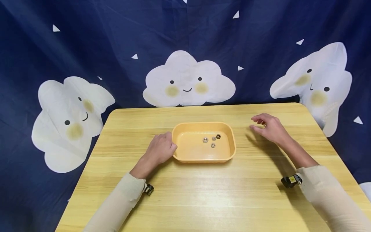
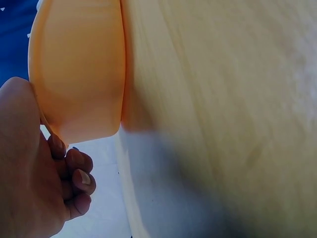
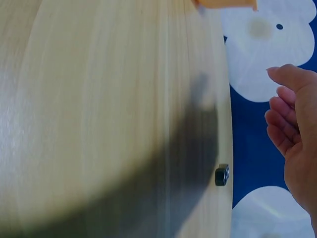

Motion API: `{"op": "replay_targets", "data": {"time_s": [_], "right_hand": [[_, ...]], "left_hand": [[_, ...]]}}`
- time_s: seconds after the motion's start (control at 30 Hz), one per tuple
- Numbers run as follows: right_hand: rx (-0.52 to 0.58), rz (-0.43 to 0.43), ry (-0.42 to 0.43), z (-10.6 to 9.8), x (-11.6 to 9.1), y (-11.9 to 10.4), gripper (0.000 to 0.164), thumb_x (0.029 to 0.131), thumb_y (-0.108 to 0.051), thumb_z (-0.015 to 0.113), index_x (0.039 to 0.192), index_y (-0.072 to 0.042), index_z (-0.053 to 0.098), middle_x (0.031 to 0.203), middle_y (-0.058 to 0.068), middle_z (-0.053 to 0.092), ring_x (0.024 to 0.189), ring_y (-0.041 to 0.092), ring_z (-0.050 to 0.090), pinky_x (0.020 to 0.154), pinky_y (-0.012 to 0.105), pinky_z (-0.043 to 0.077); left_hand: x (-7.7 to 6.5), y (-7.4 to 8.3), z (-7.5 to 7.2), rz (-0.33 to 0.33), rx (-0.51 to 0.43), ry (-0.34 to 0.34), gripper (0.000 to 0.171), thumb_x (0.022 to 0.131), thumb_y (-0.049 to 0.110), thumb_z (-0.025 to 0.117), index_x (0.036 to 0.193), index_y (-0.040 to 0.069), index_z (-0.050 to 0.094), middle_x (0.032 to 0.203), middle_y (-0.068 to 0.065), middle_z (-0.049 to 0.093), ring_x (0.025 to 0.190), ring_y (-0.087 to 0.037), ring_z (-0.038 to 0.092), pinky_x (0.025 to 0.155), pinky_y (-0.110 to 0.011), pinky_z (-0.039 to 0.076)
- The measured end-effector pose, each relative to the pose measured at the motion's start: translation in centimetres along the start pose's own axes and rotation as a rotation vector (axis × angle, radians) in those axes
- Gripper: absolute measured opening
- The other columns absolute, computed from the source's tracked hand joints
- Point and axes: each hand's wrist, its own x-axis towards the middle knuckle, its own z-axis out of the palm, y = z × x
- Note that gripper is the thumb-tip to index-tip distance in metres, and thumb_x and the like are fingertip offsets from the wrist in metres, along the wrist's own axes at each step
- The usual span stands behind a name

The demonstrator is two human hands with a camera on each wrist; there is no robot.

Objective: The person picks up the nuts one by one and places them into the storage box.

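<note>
A shallow orange-yellow tray (image 1: 203, 160) stands on the wooden table, with several hex nuts (image 1: 205, 140) lying in its right half. One of these nuts (image 1: 218, 136) is dark, while the others look silvery. At the tray's left end, my left hand (image 1: 160, 148) grips the rim, fingers curled at the outer wall (image 2: 79, 69). My right hand (image 1: 270, 129) hovers over the table to the right of the tray, fingers loosely bent and holding nothing. In the right wrist view, a dark-sided nut (image 3: 222, 175) sits on the table near its edge, close to the right hand (image 3: 297, 119).
The wooden table (image 1: 200, 196) extends around the tray on every side. Behind its far edge hangs a dark blue curtain (image 1: 121, 29) printed with white clouds. A small black camera (image 1: 290, 181) is worn at the right wrist, another (image 1: 149, 189) at the left.
</note>
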Motion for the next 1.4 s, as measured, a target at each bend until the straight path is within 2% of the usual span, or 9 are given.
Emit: {"op": "replay_targets", "data": {"time_s": [0.07, 0.23, 0.43, 0.5, 0.73, 1.2, 1.4], "right_hand": [[0.001, 0.01, 0.002, -0.1, -0.2, 0.3, 0.031, 0.081, -0.012, 0.085, 0.109, -0.002, 0.076, 0.101, 0.015, 0.076, 0.085, 0.03, 0.07, 0.073, 0.019, 0.049], [-0.016, 0.022, 0.005, -0.2, -0.5, 1.2, 0.032, 0.082, -0.011, 0.085, 0.11, 0.0, 0.074, 0.1, 0.016, 0.075, 0.083, 0.032, 0.069, 0.071, 0.028, 0.055], [-0.033, 0.042, -0.008, -0.4, -1.1, 2.2, 0.032, 0.082, -0.01, 0.084, 0.11, 0.002, 0.074, 0.098, 0.019, 0.074, 0.081, 0.032, 0.07, 0.071, 0.016, 0.049], [-0.043, 0.052, -0.021, -0.5, -1.3, 2.4, 0.033, 0.083, -0.011, 0.083, 0.111, 0.003, 0.073, 0.097, 0.02, 0.073, 0.082, 0.033, 0.07, 0.072, 0.016, 0.048], [-0.083, 0.104, -0.07, -0.9, -1.6, 3.2, 0.036, 0.086, -0.017, 0.082, 0.114, 0.004, 0.073, 0.098, 0.02, 0.074, 0.088, 0.034, 0.072, 0.075, 0.029, 0.051], [-0.124, 0.178, -0.093, -1.2, -2.4, 4.4, 0.036, 0.089, -0.017, 0.078, 0.115, 0.007, 0.071, 0.104, 0.027, 0.072, 0.09, 0.039, 0.071, 0.08, 0.054, 0.054], [-0.142, 0.187, -0.1, -1.3, -2.6, 4.9, 0.038, 0.09, -0.017, 0.078, 0.116, 0.009, 0.07, 0.102, 0.027, 0.072, 0.092, 0.041, 0.069, 0.082, 0.059, 0.053]], "left_hand": [[0.0, 0.0, 0.0, 0.002, 0.006, -0.004, 0.02, 0.092, 0.026, 0.046, 0.091, 0.007, 0.052, 0.078, -0.002, 0.052, 0.074, -0.022, 0.05, 0.079, -0.04, 0.045], [0.1, 0.0, 0.1, 0.004, 0.009, 0.006, 0.02, 0.092, 0.026, 0.047, 0.091, 0.007, 0.052, 0.078, -0.002, 0.051, 0.074, -0.022, 0.051, 0.079, -0.04, 0.045], [0.0, 0.0, 0.1, -0.002, 0.012, 0.002, 0.019, 0.093, 0.025, 0.048, 0.091, 0.007, 0.052, 0.077, -0.002, 0.052, 0.074, -0.023, 0.051, 0.078, -0.039, 0.045], [0.0, 0.1, 0.1, -0.004, 0.014, 0.002, 0.018, 0.094, 0.025, 0.048, 0.091, 0.007, 0.052, 0.077, -0.002, 0.052, 0.074, -0.023, 0.051, 0.078, -0.04, 0.045], [0.0, 0.1, 0.0, -0.006, 0.018, 0.007, 0.017, 0.094, 0.024, 0.05, 0.09, 0.007, 0.052, 0.074, -0.002, 0.051, 0.073, -0.023, 0.051, 0.078, -0.039, 0.045], [0.0, 0.1, 0.0, -0.016, 0.013, -0.008, 0.02, 0.092, 0.026, 0.045, 0.091, 0.007, 0.052, 0.076, -0.002, 0.052, 0.075, -0.023, 0.052, 0.079, -0.039, 0.045], [0.0, 0.2, 0.0, -0.023, 0.012, -0.013, 0.02, 0.092, 0.027, 0.045, 0.091, 0.008, 0.052, 0.076, -0.002, 0.051, 0.074, -0.022, 0.051, 0.078, -0.038, 0.044]]}}
